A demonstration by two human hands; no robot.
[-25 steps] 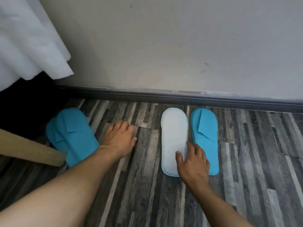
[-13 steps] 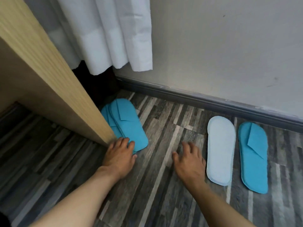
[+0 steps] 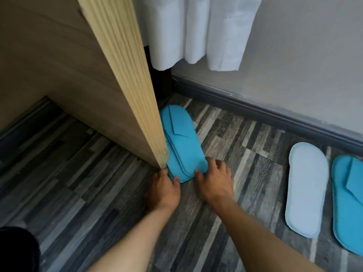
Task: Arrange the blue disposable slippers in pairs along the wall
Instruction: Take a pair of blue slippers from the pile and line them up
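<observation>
Both hands have reached the flat, stacked (felt-like) blue slippers.

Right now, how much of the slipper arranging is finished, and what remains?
Partly done: a white sole-up slipper and a blue slipper lie side by side near the baseboard, though one is flipped. In hand: the left hand and right hand touch the heel end of the stacked blue slippers beside the wooden panel. Left: separating that stack and setting it along the wall.

Hotel-like room: disposable slippers, white curtain, wood-plank floor.
</observation>
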